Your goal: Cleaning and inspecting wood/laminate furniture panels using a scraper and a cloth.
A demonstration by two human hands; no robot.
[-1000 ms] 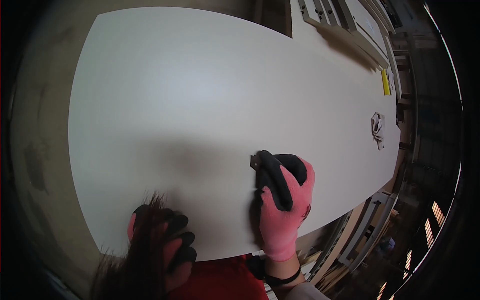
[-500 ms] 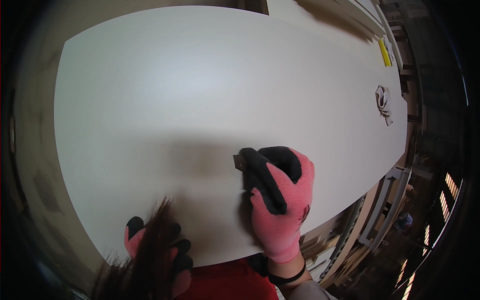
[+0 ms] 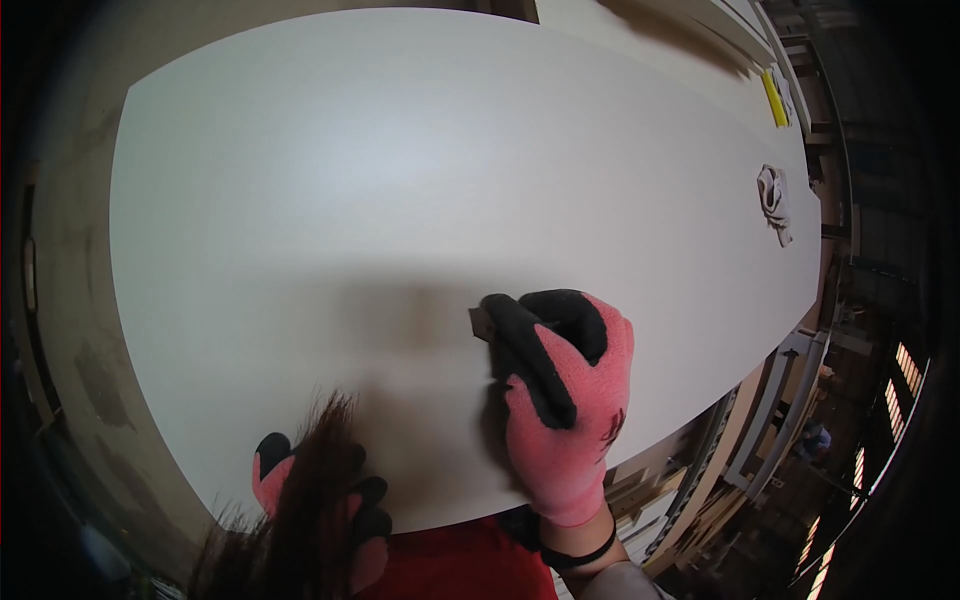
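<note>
A large smooth white panel (image 3: 300,200) lies flat in front of me. My right hand (image 3: 565,400), in a pink glove with black-coated fingers, is closed in a pinch just above or against its surface. From the fingertips pokes the square corner of a small flat brownish piece (image 3: 480,324); the glove covers the rest, so its kind does not show. At the near edge, my left hand (image 3: 368,540), gloved the same way, rests with fingers apart on the panel. Dark strands of hair (image 3: 310,490) hang in front and hide much of it.
A crumpled pale cloth (image 3: 773,205) lies near the panel's right end. Beyond it sits a yellow strip-like object (image 3: 775,98). Wooden boards and strips (image 3: 690,530) are stacked below on the right. Red clothing (image 3: 460,560) touches the near edge.
Almost nothing differs. The whole view has shifted very slightly; both hands keep the same pose, and the right still pinches the small piece.
</note>
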